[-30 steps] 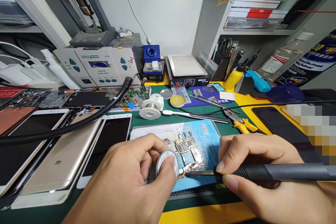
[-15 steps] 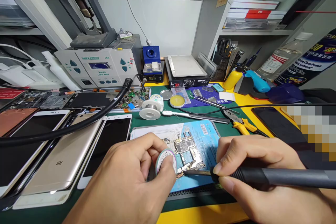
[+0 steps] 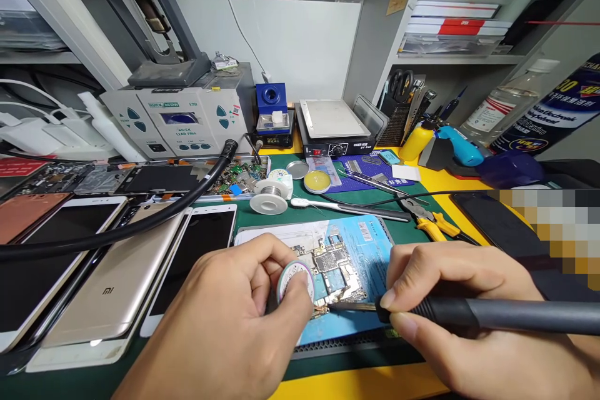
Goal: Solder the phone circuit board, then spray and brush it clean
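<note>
Pinched between the thumb and fingers of my left hand (image 3: 244, 312) is a small round spool (image 3: 294, 280) with a printed label. My right hand (image 3: 459, 306) grips a soldering iron (image 3: 510, 315) by its black handle. The iron's tip points left and meets the lower edge of a phone circuit board (image 3: 335, 262), beside a bit of copper-coloured braid (image 3: 320, 310). The board lies on a blue and white card (image 3: 375, 262). My left fingers cover the board's left end.
Several phones, one a gold phone (image 3: 112, 281), lie left under a thick black hose (image 3: 187, 206). Behind the card are a solder spool (image 3: 269, 200), a yellow paste tin (image 3: 317, 181), a brush (image 3: 351, 207) and yellow-handled pliers (image 3: 434, 225). A hot-air station (image 3: 178, 119) stands behind.
My left hand and the spool have shifted slightly up and left, showing more of the braid near the tip. My right hand and the iron have barely moved.
</note>
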`<state>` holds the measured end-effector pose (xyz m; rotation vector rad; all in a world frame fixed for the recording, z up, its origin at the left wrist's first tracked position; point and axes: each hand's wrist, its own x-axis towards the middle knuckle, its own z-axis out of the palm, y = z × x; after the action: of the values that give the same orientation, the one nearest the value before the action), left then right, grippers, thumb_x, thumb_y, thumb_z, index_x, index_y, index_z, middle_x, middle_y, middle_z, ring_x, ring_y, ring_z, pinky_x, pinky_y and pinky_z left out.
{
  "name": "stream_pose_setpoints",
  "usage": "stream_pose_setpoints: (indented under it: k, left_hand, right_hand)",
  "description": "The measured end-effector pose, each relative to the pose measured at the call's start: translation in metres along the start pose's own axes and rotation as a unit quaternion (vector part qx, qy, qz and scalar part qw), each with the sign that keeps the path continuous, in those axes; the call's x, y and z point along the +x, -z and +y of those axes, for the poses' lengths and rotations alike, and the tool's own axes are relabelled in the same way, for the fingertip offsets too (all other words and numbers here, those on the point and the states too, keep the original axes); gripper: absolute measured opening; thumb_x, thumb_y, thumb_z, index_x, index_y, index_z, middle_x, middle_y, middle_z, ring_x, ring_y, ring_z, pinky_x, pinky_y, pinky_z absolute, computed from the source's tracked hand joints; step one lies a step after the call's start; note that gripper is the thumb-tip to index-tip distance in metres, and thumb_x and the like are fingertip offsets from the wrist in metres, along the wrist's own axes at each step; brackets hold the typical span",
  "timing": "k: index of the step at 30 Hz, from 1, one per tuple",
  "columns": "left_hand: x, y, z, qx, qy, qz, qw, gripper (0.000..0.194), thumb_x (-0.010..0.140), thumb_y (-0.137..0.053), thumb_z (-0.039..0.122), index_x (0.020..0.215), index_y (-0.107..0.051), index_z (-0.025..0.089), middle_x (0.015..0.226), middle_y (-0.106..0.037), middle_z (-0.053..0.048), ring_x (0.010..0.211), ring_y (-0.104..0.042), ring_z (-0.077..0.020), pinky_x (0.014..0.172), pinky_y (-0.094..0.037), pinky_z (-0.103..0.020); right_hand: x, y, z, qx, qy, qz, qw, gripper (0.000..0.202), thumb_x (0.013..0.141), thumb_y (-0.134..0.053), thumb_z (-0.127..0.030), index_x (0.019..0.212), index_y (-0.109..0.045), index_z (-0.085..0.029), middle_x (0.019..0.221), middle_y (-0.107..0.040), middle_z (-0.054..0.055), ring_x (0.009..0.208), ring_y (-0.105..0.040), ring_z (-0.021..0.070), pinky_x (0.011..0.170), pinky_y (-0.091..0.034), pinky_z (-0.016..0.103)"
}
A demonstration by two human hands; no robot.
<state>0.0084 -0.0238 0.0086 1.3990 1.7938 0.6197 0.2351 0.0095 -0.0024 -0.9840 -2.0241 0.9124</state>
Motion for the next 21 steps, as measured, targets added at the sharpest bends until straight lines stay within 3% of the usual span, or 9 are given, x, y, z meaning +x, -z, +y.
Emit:
stream_pose_setpoints:
  k: [6,12,18,21]
  left_hand:
    - [0.006,0.0,-0.016,0.042,-0.05,0.0,0.998,0.035,0.094,-0.053,0.057,0.084,-0.066,0.026,0.057,-0.042,0.005,0.051,-0.04,-0.0129,0.046,-0.029,-0.025]
    - [0.005,0.003,-0.012,0.052,-0.131,0.028,0.99,0.023,0.096,-0.055,0.047,0.09,-0.063,0.026,0.07,-0.055,0.004,0.055,-0.048,-0.0118,0.049,-0.037,-0.024]
    - [0.006,0.003,-0.012,0.04,-0.14,0.023,0.989,0.021,0.099,-0.053,0.046,0.096,-0.059,0.027,0.082,-0.064,0.002,0.063,-0.057,-0.013,0.055,-0.042,-0.026]
    - [0.006,0.003,-0.014,0.041,-0.139,0.023,0.989,0.019,0.099,-0.053,0.045,0.096,-0.059,0.027,0.081,-0.064,0.003,0.062,-0.057,-0.0131,0.055,-0.042,-0.026]
  right_hand:
    - [-0.002,-0.001,0.003,0.005,0.001,0.015,1.0,0.019,0.072,-0.071,-0.006,0.072,-0.067,-0.024,0.063,-0.068,-0.006,0.05,-0.06,0.008,0.049,-0.047,0.015]
    - [0.001,0.0,-0.002,0.013,-0.014,0.005,1.0,0.016,0.072,-0.073,-0.008,0.069,-0.068,-0.023,0.061,-0.069,-0.003,0.048,-0.06,0.01,0.047,-0.048,0.017]
    - [0.01,-0.003,-0.006,0.0,-0.045,0.038,0.998,0.019,0.071,-0.088,-0.034,0.074,-0.074,-0.023,0.062,-0.07,0.002,0.056,-0.065,0.0168,0.05,-0.052,0.023]
    - [0.013,-0.004,-0.006,-0.001,-0.045,0.039,0.998,0.021,0.071,-0.089,-0.039,0.076,-0.075,-0.023,0.064,-0.071,0.003,0.059,-0.067,0.0181,0.051,-0.053,0.024]
